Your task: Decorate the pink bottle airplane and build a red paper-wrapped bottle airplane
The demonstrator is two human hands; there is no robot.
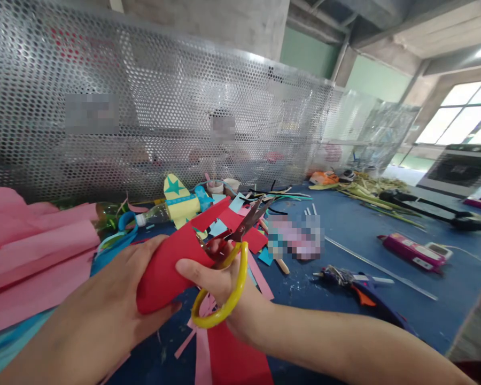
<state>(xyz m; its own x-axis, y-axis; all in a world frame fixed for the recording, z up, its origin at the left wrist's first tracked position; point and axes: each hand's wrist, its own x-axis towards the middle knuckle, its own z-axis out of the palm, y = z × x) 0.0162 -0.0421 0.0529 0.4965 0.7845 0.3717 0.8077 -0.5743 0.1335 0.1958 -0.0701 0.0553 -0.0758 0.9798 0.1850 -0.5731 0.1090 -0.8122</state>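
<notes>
A curved piece of red paper (166,272) is gripped in my left hand (116,299), its narrow strip pointing up and to the right. My right hand (224,283) is closed round scissors (240,297) with yellow handles. Its thumb presses on the right side of the red paper. The dark blades stand apart and point up and away, beyond the paper's right edge; some of the handle is hidden by the fingers. Behind the hands lies a plastic bottle (158,213) with a yellow paper wrap (182,206), blue trim and a green star.
Pink paper (36,235) covers the left side. Red, pink and blue scraps lie under my hands. To the right are a blue glue gun (369,289), a clear glue stick (380,267) and a magenta device (412,251). A perforated metal screen (184,107) stands behind the blue table (344,219).
</notes>
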